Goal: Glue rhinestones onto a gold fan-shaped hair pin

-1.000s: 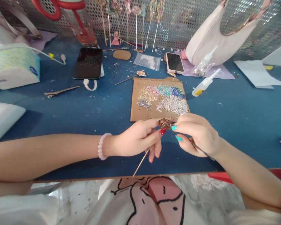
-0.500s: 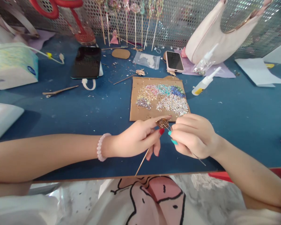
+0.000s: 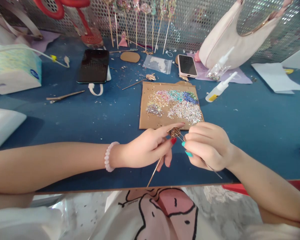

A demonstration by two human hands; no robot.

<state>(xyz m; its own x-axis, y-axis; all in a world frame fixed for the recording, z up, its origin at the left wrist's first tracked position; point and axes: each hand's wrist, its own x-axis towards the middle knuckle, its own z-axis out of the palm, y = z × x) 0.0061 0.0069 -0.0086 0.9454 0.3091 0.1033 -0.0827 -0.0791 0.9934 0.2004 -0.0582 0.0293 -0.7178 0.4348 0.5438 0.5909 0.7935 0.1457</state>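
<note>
My left hand (image 3: 150,146) has its fingers closed around a small gold-brown ornament (image 3: 175,132) on a thin wooden stick (image 3: 153,173). The stick slants down towards the table's front edge. From the right, my right hand (image 3: 208,145) pinches slim metal tweezers (image 3: 217,172); their fine tips reach the ornament, and their rear end sticks out below the palm. Whether the tips hold anything is too small to tell. Just beyond both hands lies a cardboard sheet (image 3: 146,121) bearing rhinestones (image 3: 186,111) in piles sorted by colour.
A glue bottle (image 3: 217,91) lies tilted right of the cardboard. Behind it are a pink-cased phone (image 3: 187,65), a plastic bag of white bits (image 3: 157,64) and a white handbag (image 3: 220,43). Left are a black tablet (image 3: 93,66), a hair clip (image 3: 65,96) and a tissue pack (image 3: 15,70).
The whole view has shifted slightly. The ornament and stick have turned a little between my fingers, with the tweezer tips still at the ornament. Both hands keep their grip.
</note>
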